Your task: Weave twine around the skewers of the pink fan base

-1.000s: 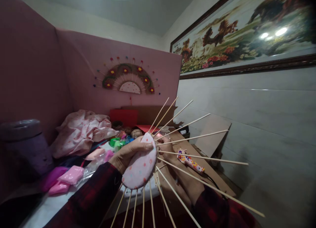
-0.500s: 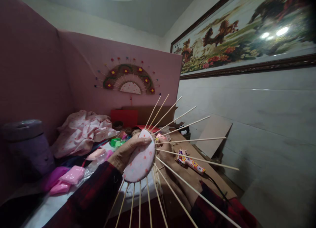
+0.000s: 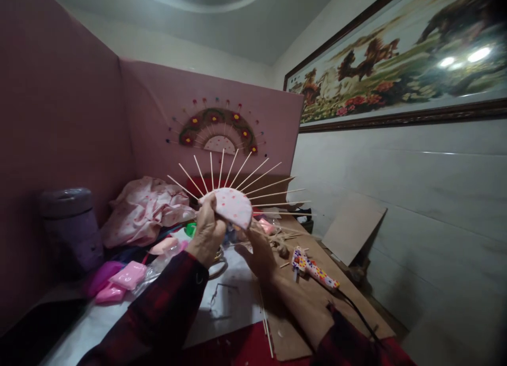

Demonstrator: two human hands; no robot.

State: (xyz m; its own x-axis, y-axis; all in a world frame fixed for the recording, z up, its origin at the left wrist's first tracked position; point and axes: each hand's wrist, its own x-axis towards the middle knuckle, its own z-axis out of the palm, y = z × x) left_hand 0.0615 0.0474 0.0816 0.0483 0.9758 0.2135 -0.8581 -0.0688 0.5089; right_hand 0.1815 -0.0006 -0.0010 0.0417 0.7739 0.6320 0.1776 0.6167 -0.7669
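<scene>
A half-round fan base (image 3: 232,203), covered in pale pink fabric with small red prints, is held up above the table. Several thin wooden sticks (image 3: 273,185) spread from its curved edge like rays. My left hand (image 3: 208,231) grips its lower left corner, thumb on the front. By the lower right end is my right hand (image 3: 259,255), its thumb apart from the fingers; the fingertips reach the base's edge and are partly hidden. Right of that hand, a flower-patterned hot glue gun (image 3: 315,269) lies on a cardboard sheet (image 3: 291,308).
A finished fan decoration (image 3: 216,124) hangs on the pink panel (image 3: 154,91). Crumpled fabric (image 3: 146,210), pink packets (image 3: 129,275) and a lilac tumbler (image 3: 71,234) stand at left. Twine (image 3: 280,246) and loose sticks (image 3: 267,329) lie on the table. A cardboard piece (image 3: 354,228) leans against the wall.
The fan base has turned so its curved edge and sticks point up instead of right. My right hand has moved from the curved edge to the lower right end. The view has shifted slightly.
</scene>
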